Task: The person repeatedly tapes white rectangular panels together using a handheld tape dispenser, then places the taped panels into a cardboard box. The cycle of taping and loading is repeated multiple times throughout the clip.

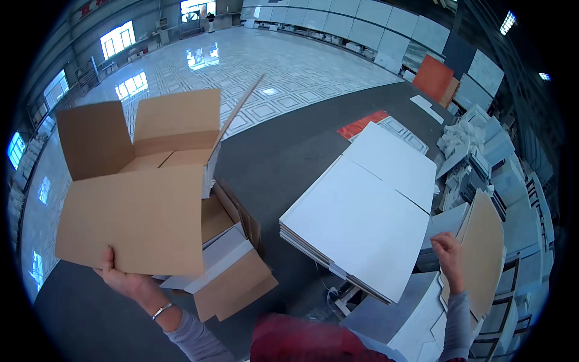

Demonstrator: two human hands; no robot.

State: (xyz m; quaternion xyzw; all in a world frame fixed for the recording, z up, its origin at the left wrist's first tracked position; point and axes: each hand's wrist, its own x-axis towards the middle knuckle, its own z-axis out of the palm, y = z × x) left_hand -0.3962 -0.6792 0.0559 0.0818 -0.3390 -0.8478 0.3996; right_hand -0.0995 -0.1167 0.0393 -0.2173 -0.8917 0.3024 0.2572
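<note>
My left hand grips the lower edge of a brown cardboard box, its thumb on the outer face. The box is tilted with its top flaps spread, and the part of the inside that shows has no contents in it. My right hand is raised on the right with the fingers curled together, and nothing shows between them. It is beside a stack of flat white boards and near an upright brown cardboard sheet. Below the held box sits another cardboard box with open brown and white flaps.
Grey flooring runs past the stack, with shiny patterned tiles beyond. A red and patterned sheet lies behind the boards. White wrapping and stacked panels crowd the right. A person stands far off.
</note>
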